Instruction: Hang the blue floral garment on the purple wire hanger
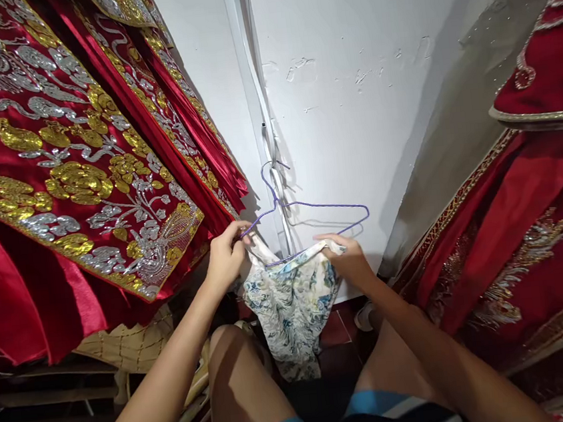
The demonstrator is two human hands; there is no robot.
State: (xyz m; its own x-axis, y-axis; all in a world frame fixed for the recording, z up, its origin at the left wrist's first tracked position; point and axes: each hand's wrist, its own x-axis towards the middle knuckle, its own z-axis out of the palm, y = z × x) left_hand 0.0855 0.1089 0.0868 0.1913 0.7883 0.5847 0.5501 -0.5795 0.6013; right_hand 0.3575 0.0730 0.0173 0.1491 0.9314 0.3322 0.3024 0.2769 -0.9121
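Observation:
A purple wire hanger [321,204] hangs by its hook from a white strap in front of me. A white garment with a blue and yellow floral print [291,304] hangs down from it, gathered and creased. My left hand [228,255] pinches the hanger's left arm together with the garment's strap. My right hand [350,261] is closed on the garment's white top edge, below the hanger's right arm. That right arm of the hanger shows bare, with no cloth over it. The lower bar runs partly behind the fabric.
Red costumes with gold and silver sequins [82,185] hang close on the left. More red beaded garments [506,241] hang on the right. Behind the hanger is a white wall [350,96] with a vertical white strap [260,92]. Wooden slats [49,396] lie low at left.

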